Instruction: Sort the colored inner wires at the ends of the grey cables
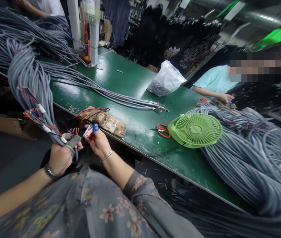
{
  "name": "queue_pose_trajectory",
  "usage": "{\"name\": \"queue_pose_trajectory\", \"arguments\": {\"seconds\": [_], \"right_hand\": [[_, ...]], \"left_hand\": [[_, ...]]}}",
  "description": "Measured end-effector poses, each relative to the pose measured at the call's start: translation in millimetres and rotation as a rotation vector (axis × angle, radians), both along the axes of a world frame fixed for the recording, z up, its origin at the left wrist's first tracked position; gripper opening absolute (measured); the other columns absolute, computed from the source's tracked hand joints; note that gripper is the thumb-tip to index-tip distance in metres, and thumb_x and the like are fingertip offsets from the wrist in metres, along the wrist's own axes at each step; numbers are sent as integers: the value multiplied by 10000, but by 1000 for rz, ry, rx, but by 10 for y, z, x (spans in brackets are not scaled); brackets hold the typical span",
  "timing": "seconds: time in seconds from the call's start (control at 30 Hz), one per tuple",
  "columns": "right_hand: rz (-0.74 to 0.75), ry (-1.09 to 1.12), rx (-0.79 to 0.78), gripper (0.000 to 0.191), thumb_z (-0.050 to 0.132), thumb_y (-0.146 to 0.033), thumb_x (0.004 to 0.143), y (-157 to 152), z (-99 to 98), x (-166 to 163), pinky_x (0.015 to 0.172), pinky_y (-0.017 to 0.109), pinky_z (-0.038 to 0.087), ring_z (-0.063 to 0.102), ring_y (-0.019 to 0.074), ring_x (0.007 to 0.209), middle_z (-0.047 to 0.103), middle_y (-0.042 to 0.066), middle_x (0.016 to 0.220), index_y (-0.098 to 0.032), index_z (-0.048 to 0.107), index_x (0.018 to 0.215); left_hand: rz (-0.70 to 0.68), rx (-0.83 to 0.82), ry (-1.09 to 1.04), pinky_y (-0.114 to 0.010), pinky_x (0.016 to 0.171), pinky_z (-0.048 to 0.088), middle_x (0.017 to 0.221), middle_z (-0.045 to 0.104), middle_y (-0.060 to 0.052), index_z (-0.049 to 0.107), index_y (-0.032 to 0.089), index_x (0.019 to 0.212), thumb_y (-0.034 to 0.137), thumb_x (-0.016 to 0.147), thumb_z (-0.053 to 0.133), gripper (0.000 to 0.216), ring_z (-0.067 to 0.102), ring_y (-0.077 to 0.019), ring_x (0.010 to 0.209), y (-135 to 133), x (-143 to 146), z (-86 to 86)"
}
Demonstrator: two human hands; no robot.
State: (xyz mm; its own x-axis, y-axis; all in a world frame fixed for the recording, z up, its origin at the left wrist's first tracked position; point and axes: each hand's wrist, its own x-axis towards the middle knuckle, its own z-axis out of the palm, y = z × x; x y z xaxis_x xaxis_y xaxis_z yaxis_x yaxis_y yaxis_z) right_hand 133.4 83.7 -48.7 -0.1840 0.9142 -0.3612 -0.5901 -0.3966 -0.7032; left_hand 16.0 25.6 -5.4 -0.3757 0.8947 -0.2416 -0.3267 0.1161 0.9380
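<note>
My left hand (pixel 61 157) is closed around the end of a grey cable (pixel 74 142), whose thin coloured wires (pixel 73 131) fan out above the fingers. Close by on the right, my right hand (pixel 98 142) pinches a small pink-and-white piece (pixel 88 131), its exact kind unclear, against the wires. A blue cover (pixel 95 127) sits on one fingertip of that hand. Behind the left hand hangs a thick grey cable bundle (pixel 30 74), its ends showing stripped coloured wires (pixel 35 115) and white labels.
Along the green table's (pixel 140 127) near edge lies a tape-wrapped block (pixel 109 123). Beyond are loose cables (pixel 110 94), orange-handled scissors (pixel 163 130), a green fan (pixel 195 130) and a plastic bag (pixel 166 79). Cables (pixel 244 165) heap at right; a co-worker (pixel 216 81) is across the table.
</note>
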Motion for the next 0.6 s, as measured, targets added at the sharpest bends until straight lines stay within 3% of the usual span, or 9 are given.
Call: {"name": "queue_pose_trajectory", "arguments": {"seconds": [0.17, 0.3, 0.4, 0.5, 0.6], "right_hand": [[-31, 49, -41, 549, 965, -694, 908, -11, 47, -25, 635, 244, 547, 592, 143, 652, 649, -30, 652, -219, 728, 767], [38, 61, -127, 588, 806, -756, 1027, -76, 79, 41, 591, 234, 531, 589, 146, 645, 695, 3, 711, -209, 743, 821], [97, 20, -154, 682, 714, -829, 1051, -179, 71, 152, 538, 225, 501, 497, 126, 550, 633, -15, 634, -215, 696, 754], [142, -26, -26, 763, 772, -899, 959, -322, 157, 307, 517, 234, 497, 333, 106, 480, 412, -76, 482, -232, 620, 620], [217, 120, 266, 845, 918, -932, 758, -529, 457, 504, 570, 277, 568, 297, 96, 482, 320, -88, 462, -256, 489, 487]], "left_hand": [[-21, -14, 9, -278, 547, 647, 531, 681, 47, 645, 250, 646, 341, 549, 986, 366, 658, -153, 486, -39, -36, -28], [-36, -1, 19, -269, 533, 632, 524, 674, 47, 644, 256, 630, 363, 514, 991, 381, 658, -155, 488, -72, -48, -16], [-43, -9, 23, -277, 530, 629, 516, 667, 36, 664, 254, 603, 379, 472, 989, 372, 655, -158, 487, -104, -71, 4], [-38, -14, -9, -294, 538, 633, 549, 689, 9, 714, 244, 622, 375, 449, 992, 353, 669, -174, 520, -125, -116, 2], [-34, 3, -37, -308, 573, 644, 644, 763, -26, 737, 245, 667, 364, 470, 1008, 356, 710, -200, 598, -119, -178, -63]]}}
